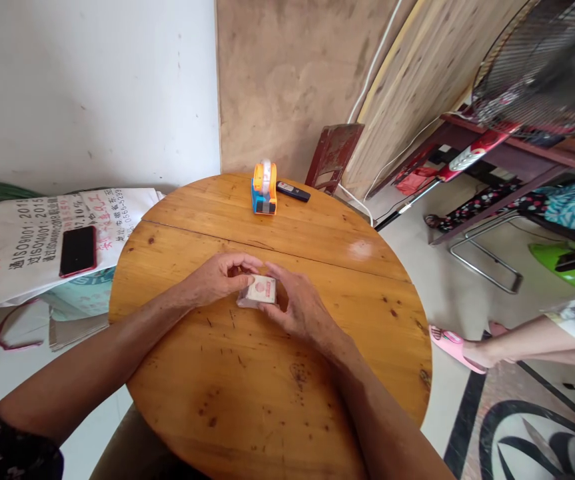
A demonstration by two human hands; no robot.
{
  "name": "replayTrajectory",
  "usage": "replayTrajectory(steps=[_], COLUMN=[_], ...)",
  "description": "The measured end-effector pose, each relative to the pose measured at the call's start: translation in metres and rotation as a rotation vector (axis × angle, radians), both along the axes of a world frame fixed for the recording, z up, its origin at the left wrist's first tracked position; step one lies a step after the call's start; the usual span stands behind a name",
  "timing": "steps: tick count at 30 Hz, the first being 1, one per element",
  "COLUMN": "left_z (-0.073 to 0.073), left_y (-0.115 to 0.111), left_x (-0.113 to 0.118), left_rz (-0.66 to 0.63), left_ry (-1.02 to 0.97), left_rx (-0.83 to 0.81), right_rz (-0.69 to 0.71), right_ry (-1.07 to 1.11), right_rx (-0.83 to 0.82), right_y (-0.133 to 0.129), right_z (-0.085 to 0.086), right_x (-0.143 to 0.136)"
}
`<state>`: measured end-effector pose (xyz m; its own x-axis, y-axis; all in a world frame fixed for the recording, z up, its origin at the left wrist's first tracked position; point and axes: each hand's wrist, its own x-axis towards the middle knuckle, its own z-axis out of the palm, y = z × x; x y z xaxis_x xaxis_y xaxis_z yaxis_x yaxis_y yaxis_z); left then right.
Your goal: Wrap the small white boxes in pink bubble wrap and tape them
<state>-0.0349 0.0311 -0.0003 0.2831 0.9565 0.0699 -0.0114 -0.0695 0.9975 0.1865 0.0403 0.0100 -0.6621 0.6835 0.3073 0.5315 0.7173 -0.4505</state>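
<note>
Near the middle of the round bench [182, 393], the small box [263, 289] sits between both hands, red-printed face up; whether it rests on the wood or is raised slightly cannot be told. The left hand [224, 277] has its fingers curved narrowly about the left end, thumb against the box. The right hand [297, 303] holds the right end, thumb at the near edge. Contact beneath is hidden.

The box appears light and fairly stiff. The clear film that seems to wrap it may be slippery, and the corners may dent if squeezed. Opposite side walls offer the surest hold, with mild pressure.

Bench surface extends left and right of the hands to the curved edge. The tape dispenser [265, 190] and black remote [293, 192] occupy the far side, well apart from the box.
</note>
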Motion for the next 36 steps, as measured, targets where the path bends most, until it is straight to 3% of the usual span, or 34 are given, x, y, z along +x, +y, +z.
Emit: replayTrajectory(steps=[6, 11, 14, 20, 26, 36], left_z=[0.003, 0.009, 0.009, 0.01, 0.006, 0.003], left_y=[0.0, 0.0, 0.002, -0.001, -0.001, 0.0], left_x=[0.0, -0.004, -0.004, -0.002, 0.0, 0.0], left_rz=[0.037, 0.328, 0.413, 0.336, 0.16, 0.121], left_ry=[-0.036, -0.067, -0.033, 0.046, -0.021, 0.004], left_rx=[-0.048, -0.017, -0.034, -0.037, -0.09, -0.047], right_rz=[0.016, -0.003, 0.004, 0.051, 0.062, -0.063], right_ry=[0.007, 0.095, 0.135, 0.131, 0.11, 0.164], right_rx=[-0.049, -0.027, -0.006, 0.074, 0.196, 0.198], right_y=[-0.002, 0.0, 0.003, 0.002, 0.0, -0.003], right_z=[0.01, 0.022, 0.022, 0.015, 0.009, 0.004], right_x=[0.005, 0.012, 0.012, 0.006, -0.001, -0.012])
